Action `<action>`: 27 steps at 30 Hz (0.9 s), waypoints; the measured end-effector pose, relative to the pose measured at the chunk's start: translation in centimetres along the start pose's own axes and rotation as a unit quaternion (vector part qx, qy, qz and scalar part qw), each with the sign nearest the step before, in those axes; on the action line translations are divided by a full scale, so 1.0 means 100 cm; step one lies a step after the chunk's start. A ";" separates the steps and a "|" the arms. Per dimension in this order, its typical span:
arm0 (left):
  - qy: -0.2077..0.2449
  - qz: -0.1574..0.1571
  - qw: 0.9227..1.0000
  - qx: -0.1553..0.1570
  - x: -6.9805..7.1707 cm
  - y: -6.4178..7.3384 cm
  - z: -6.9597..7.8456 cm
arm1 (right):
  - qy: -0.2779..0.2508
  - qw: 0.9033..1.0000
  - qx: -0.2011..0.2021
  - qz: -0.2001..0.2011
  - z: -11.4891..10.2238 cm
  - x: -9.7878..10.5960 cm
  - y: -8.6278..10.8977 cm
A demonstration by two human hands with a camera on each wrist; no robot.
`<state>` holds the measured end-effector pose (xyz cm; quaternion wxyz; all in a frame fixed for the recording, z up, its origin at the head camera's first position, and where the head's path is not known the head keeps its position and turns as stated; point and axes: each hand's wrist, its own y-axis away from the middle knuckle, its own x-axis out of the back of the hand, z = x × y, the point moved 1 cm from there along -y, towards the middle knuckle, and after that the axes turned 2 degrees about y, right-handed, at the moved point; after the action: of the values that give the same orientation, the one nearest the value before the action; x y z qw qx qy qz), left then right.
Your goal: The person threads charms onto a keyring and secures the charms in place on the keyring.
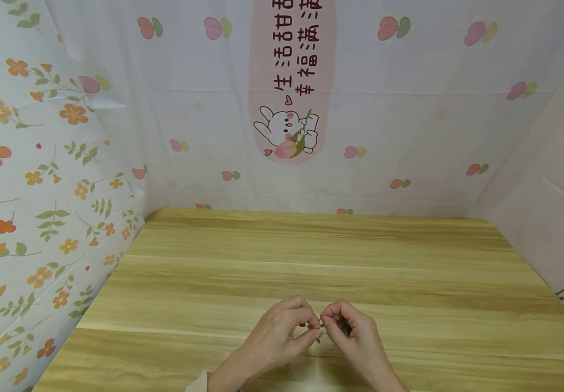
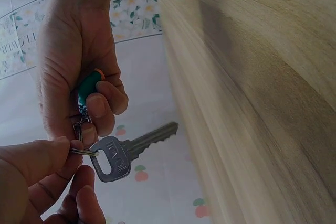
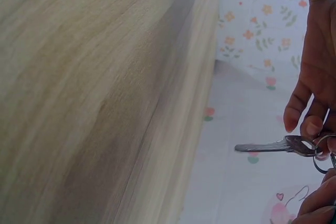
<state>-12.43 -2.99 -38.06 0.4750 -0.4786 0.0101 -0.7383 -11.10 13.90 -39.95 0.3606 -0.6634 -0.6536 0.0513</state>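
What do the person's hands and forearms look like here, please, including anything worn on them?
Both the left hand and the right hand are bare: no gloves, and no rings or watch show. A light, pale cuff edges the left wrist at the frame's bottom. The right forearm is uncovered as far as it shows.

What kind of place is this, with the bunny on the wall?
Probably a small home-made work booth: a light wooden table is walled in by a white bunny-and-peach printed cloth and an orange-flower cloth. Both hands hold a silver key.
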 end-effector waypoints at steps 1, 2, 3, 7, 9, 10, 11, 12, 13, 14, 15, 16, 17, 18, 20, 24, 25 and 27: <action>0.001 0.000 1.000 0.000 0.000 0.000 0.000 | 0.001 1.000 0.000 0.001 0.000 0.000 0.000; 0.003 0.000 1.000 0.000 0.000 0.000 0.000 | 0.001 1.000 -0.001 0.002 0.000 0.000 0.000; 0.005 0.001 1.000 0.001 -0.001 0.000 0.000 | 0.001 1.000 -0.001 0.002 0.000 0.000 0.001; 0.030 0.005 0.999 0.011 -0.002 0.001 -0.002 | -0.003 1.000 -0.010 -0.001 0.001 0.001 0.001; 0.051 0.007 0.998 0.024 -0.002 0.001 -0.003 | -0.012 1.000 -0.017 -0.007 0.001 0.001 0.001; 0.062 0.008 0.998 0.030 -0.003 0.001 -0.004 | -0.018 1.000 -0.022 -0.009 0.001 0.002 0.001; 0.070 0.010 0.997 0.035 -0.002 0.001 -0.004 | -0.025 0.999 -0.026 -0.012 0.002 0.002 0.000; 0.077 0.012 0.996 0.039 -0.003 0.001 -0.005 | -0.032 0.999 -0.032 -0.016 0.002 0.003 0.000; 0.084 0.015 0.995 0.044 -0.002 0.001 -0.005 | -0.039 0.998 -0.038 -0.019 0.002 0.003 0.000; 0.090 0.018 0.995 0.048 -0.002 0.001 -0.006 | -0.046 0.998 -0.043 -0.023 0.002 0.003 0.000; 0.095 0.022 0.994 0.049 -0.002 0.001 -0.006 | -0.052 0.997 -0.047 -0.026 0.003 0.004 0.000; 0.097 0.026 0.994 0.049 -0.002 0.001 -0.006 | -0.056 0.997 -0.052 -0.029 0.003 0.004 0.000; 0.102 0.029 0.993 0.052 -0.001 0.001 -0.007 | -0.060 0.996 -0.057 -0.033 0.003 0.004 0.000; 0.113 0.032 0.992 0.055 -0.001 0.000 -0.007 | -0.063 0.995 -0.060 -0.037 0.003 0.004 0.000; 0.145 0.033 0.987 0.062 -0.002 -0.001 -0.008 | -0.069 0.994 -0.066 -0.049 0.004 0.005 -0.001; 0.243 0.009 0.965 0.097 -0.003 -0.004 -0.011 | -0.081 0.991 -0.069 -0.082 0.004 0.007 -0.002; 0.262 0.002 0.959 0.107 -0.004 -0.004 -0.012 | -0.083 0.990 -0.069 -0.095 0.005 0.008 -0.003; 0.284 -0.012 0.950 0.129 -0.006 -0.006 -0.014 | -0.083 0.987 -0.069 -0.123 0.006 0.010 -0.005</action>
<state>-13.77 -2.89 -38.95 0.5012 -0.1843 0.0433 -0.8443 -11.69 14.98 -39.68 0.2624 -0.5948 -0.7597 0.0163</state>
